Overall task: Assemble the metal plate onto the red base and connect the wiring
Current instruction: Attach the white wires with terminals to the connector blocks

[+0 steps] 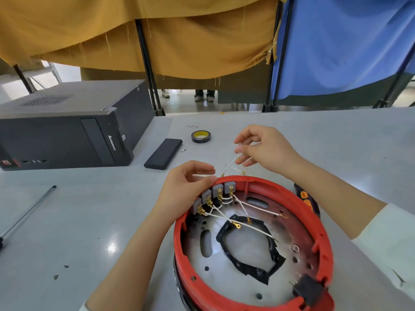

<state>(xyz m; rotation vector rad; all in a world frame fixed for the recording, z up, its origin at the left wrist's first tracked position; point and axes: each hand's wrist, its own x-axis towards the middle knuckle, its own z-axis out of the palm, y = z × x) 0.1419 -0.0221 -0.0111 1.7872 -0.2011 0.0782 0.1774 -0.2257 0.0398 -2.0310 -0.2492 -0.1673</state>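
Untangling loose leads at the far rim of the red base [251, 248], the wiring step is judged to be in hand. A thin white wire [231, 163] tipped with a brass ring terminal is pinched between the curled fingers of the right hand [265, 151], which is raised just beyond the rim, apparently so that the lead is drawn free of the others. A second strand is pinched by the left hand [186, 187], whose fingertips rest against the rim beside the row of grey switch blocks [215, 194], seemingly to steady the base while the lead is sorted.

The base is seen on the counter [89, 221] directly below and between the forearms, its open side up. The metal plate [224, 277] is already seated inside the ring; it is shiny, pierced by holes and slots, with a central opening edged in black tape. Several white wires are run from the switch blocks across the plate, their brass terminals lying unattached. A black connector block is fixed at the near right rim.

A roll of tape [201, 136] is left beyond the hands, a computer case [67, 124] to the far left.
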